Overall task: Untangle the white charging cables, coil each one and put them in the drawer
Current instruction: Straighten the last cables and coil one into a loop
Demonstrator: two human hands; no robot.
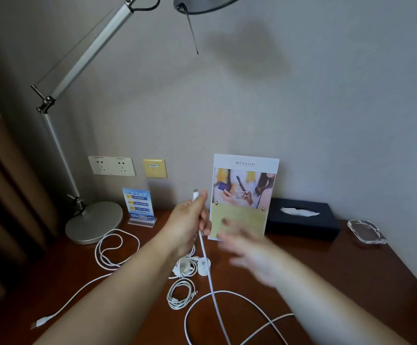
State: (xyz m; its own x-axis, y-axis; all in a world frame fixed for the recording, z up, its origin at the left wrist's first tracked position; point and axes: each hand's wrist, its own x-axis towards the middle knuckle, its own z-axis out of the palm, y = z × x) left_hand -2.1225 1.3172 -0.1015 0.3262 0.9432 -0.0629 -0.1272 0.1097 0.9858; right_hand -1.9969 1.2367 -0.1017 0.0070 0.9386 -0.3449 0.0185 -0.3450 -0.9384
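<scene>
**Item 1: long cable (pixel 205 255).** White, thin and soft, and by the look of it very light. You held it up over the middle of the desk (pixel 327 270) in your left hand (pixel 190 217), thumb and fingers pinched just below its plug, which stuck out above your fingertips. From there it hung slack to the near desk and ran off in a wide loop toward the near edge. It would likely sag and twist rather than keep a shape. The smooth jacket could slip, so the stiffer part behind the plug was the sound place to hold while winding.

**Item 2: right hand (pixel 249 250).** It was blurred, just right of the hanging cable, with fingers apparently spread and nothing in them.

**Item 3: small coil (pixel 171 301).** It lay near and slightly left of the hanging cable, already wound. It would probably spring open if lifted by one strand, so it was best gathered whole.

**Item 4: tangle (pixel 185 266).** White leads lay bunched beneath your left wrist. How they crossed could not be told.

**Item 5: loose loops (pixel 97 255).** These lay on the left by the lamp base (pixel 94 221), and a strand trailed to a plug (pixel 42 321) at the near left.

**Item 6: drawer.** Not in view.

**Also present:** a leaflet stand (pixel 244 185) and a tissue box (pixel 302 220) at the far side of the desk.
</scene>
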